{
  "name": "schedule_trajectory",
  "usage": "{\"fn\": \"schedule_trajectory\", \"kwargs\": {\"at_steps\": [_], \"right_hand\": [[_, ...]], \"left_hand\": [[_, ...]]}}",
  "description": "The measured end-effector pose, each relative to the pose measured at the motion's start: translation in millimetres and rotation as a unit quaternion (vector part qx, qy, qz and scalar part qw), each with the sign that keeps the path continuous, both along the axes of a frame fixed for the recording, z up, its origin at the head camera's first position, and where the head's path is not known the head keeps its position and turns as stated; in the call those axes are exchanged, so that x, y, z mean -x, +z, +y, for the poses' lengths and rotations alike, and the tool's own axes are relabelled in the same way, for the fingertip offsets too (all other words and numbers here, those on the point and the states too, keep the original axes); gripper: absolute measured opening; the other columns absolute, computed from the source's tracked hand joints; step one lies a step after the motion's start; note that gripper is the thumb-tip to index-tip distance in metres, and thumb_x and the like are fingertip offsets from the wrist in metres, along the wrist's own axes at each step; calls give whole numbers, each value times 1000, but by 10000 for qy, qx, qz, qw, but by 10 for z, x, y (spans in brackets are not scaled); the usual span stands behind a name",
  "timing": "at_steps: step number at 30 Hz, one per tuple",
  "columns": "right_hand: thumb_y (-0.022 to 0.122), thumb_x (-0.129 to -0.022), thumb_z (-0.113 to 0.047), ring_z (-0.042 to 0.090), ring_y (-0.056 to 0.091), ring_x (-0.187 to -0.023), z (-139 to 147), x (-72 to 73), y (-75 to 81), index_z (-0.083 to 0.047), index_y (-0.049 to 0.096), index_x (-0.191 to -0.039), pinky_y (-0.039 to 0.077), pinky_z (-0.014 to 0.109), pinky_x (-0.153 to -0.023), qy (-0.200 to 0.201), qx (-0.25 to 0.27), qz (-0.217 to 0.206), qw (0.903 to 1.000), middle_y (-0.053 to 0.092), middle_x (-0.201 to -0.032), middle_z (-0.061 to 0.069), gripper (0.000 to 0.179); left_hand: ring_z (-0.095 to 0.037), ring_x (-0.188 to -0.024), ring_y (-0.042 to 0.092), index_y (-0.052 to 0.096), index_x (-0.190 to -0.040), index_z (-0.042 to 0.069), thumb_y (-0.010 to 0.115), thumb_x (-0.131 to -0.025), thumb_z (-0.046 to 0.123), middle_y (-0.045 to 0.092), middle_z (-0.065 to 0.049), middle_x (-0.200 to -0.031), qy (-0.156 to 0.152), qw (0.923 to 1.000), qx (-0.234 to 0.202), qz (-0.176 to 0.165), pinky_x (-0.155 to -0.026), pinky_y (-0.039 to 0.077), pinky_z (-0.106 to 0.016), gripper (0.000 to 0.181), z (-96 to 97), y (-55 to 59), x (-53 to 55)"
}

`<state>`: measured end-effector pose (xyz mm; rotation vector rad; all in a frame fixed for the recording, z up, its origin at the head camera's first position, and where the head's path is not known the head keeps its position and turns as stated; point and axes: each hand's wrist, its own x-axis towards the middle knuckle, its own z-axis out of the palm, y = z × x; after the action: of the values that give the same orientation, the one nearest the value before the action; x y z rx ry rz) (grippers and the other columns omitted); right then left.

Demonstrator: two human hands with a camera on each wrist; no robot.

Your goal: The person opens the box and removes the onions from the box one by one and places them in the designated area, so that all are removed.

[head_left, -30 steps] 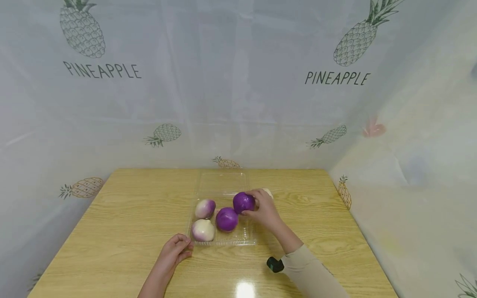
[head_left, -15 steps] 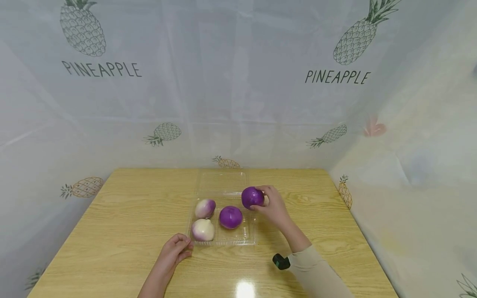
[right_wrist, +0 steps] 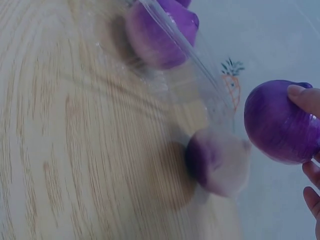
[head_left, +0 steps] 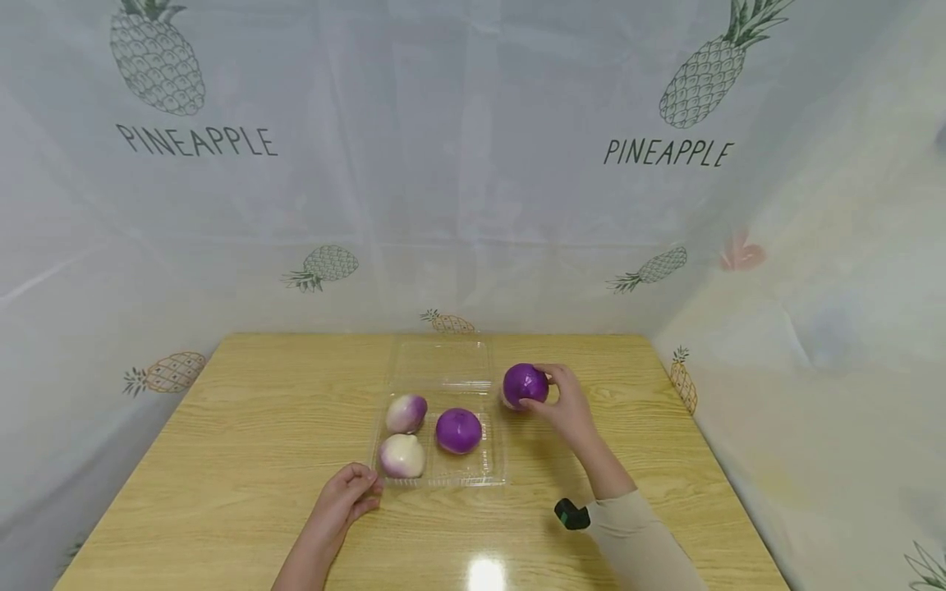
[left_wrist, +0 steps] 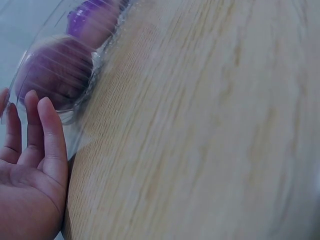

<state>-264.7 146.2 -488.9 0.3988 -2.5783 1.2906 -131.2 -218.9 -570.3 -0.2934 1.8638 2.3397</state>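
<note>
My right hand (head_left: 569, 406) holds a purple onion (head_left: 523, 384) between thumb and fingers, raised beyond the right side of a clear plastic clamshell box (head_left: 504, 460). In the right wrist view, a white-and-purple onion (right_wrist: 220, 165) rests on the table below the held one; from the head it is mostly hidden. Inside the box sit one purple onion (head_left: 458, 431) on the right and two white-and-purple onions on the left, one at the back (head_left: 406, 414), one in front (head_left: 402, 456). At the box's front left corner, my left hand (head_left: 346, 499) touches the edge with extended fingers (left_wrist: 52, 127).
The box's clear lid (head_left: 442, 363) lies folded back toward the rear of the wooden table (head_left: 281, 410). Behind the table hangs a pineapple-print curtain (head_left: 473, 205). A black device (head_left: 572, 515) is worn at the right sleeve (head_left: 636, 533).
My right hand has carried the held purple onion rightward and back, out from over the box. The purple onion inside has shifted slightly right. My left hand has stayed still.
</note>
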Motion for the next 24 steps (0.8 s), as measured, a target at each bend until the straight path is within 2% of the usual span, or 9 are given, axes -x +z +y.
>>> {"fn": "schedule_trajectory", "kwargs": {"at_steps": [11, 18, 24], "right_hand": [[84, -78, -20, 31, 49, -110, 202, -1, -6, -5, 54, -130, 43, 56, -92, -264, 151, -252, 9992, 51, -126, 15, 62], [84, -78, -24, 29, 48, -107, 304, 15, -42, -6, 52, -131, 41, 51, -89, -510, 257, -251, 9981, 51, -127, 14, 64], [82, -80, -21, 30, 47, -105, 375, 18, -72, -3, 50, -132, 39, 53, -89, -613, 418, -297, 9968, 50, -125, 15, 64]], "left_hand": [[-21, -88, 60, 56, -91, 6, 59, -96, 10, 61, -10, -93, 4, 10000, 13, -90, -77, 55, -31, 7, -17, -26, 13], [-20, -86, 60, 57, -90, 6, 59, -97, 11, 60, -9, -91, -48, 10000, 19, -51, -76, 55, -30, 8, -4, -4, 10], [-21, -86, 60, 56, -91, 5, 59, -97, 11, 60, -9, -91, -51, 10000, 19, -62, -76, 55, -30, 9, -12, -6, -6]]}}
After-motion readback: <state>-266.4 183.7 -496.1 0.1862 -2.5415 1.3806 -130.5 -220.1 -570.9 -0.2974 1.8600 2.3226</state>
